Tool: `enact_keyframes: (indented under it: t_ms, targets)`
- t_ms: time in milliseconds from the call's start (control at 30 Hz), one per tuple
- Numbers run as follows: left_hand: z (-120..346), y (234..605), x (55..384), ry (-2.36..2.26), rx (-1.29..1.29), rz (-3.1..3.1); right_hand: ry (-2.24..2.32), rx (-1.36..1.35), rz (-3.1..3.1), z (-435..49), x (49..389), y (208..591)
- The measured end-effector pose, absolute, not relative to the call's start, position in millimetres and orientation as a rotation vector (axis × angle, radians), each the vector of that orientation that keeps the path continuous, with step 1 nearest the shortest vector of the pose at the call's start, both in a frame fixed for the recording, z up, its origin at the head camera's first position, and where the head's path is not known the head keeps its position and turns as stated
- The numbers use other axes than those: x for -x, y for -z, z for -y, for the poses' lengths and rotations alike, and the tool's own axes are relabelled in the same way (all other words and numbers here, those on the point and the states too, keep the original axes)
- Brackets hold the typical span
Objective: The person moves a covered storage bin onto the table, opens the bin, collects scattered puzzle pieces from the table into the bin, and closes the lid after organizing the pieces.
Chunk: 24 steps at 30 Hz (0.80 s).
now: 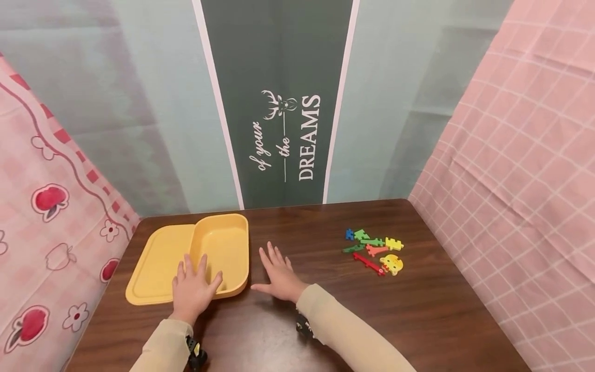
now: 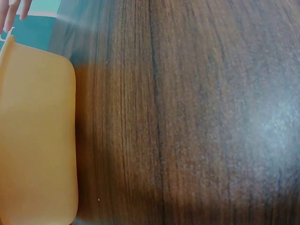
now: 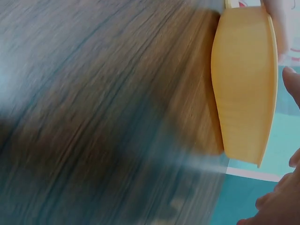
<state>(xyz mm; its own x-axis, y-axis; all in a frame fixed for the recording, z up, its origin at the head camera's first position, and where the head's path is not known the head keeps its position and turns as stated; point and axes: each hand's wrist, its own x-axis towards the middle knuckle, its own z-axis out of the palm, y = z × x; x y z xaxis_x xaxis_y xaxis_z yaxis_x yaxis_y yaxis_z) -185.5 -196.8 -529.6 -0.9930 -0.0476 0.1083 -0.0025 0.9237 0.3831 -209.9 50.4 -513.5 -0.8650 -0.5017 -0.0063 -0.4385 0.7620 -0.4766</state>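
Observation:
A yellow open box (image 1: 232, 258) stands on the left part of the table, its near wall also visible in the left wrist view. Flat beside it, on the left, lies a yellow lid (image 1: 155, 268), partly under the box. My left hand (image 1: 191, 292) is over the near edge of box and lid, fingers spread; whether it touches them I cannot tell. Just right of the box, my right hand (image 1: 281, 279) hovers with fingers apart, holding nothing. In the right wrist view the box's outer wall (image 3: 243, 84) shows near that hand's thumb (image 3: 291, 84).
Colourful flat puzzle pieces lie in a loose cluster at the right: a yellow animal head (image 1: 392, 264), a long red piece (image 1: 364, 261), a blue piece (image 1: 349, 234) and several others. Cloth hangs behind the brown wooden table (image 1: 307, 227) and along both sides.

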Motion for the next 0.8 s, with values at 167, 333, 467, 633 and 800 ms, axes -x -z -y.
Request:
enact_keyframes:
  t_ms: [167, 333, 467, 633, 800]
  targets:
    - [197, 530, 187, 0.597, -0.034, 2.966, 0.687, 0.748, -2.839, -63, 211, 513]
    - [197, 530, 188, 0.596, -0.043, 2.980, 0.688, 0.737, -2.843, -80, 213, 514]
    - [197, 529, 188, 0.596, -0.041, 2.986, 0.669, 0.720, -2.874, -94, 215, 518]
    - [199, 529, 189, 0.580, -0.041, 2.964, 0.670, 0.710, -2.893, -107, 217, 521]
    - [198, 529, 190, 0.577, -0.042, 2.990, 0.687, 0.687, -2.899, -118, 216, 524]
